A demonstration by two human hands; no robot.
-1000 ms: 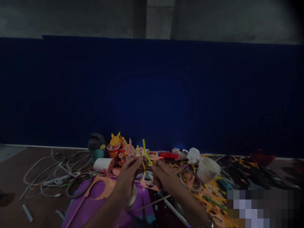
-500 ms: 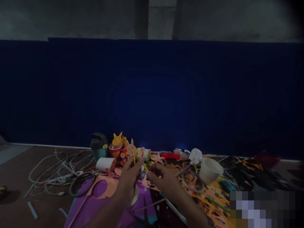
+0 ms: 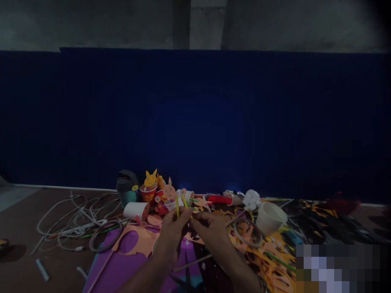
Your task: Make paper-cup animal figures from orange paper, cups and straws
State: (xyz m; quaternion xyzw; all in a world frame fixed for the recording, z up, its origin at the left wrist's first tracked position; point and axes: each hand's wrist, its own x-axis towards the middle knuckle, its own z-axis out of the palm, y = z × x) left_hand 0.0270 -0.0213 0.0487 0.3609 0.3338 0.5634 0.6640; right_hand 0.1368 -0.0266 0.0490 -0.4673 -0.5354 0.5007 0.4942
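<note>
Head view: a person's left hand pinches yellow strips between thumb and forefinger above a cluttered work surface, the right hand meeting it at the strips' lower ends. The right fingertips are drawn together there, though whether they clamp anything cannot be told. The strips poke up toward 12 o'clock, and no join to a cup or figure shows (their lower ends are hidden by the fingers). Among the pieces that look finished, a yellow face tops a red cup at 10 o'clock from the hands, with a pink face at 11. At 9, a white cup lies on its side; at 7 spreads a purple sheet. A tub sits at 3, orange scraps at 4. The strips appear mid-handling, their stage of completion unclear.
</note>
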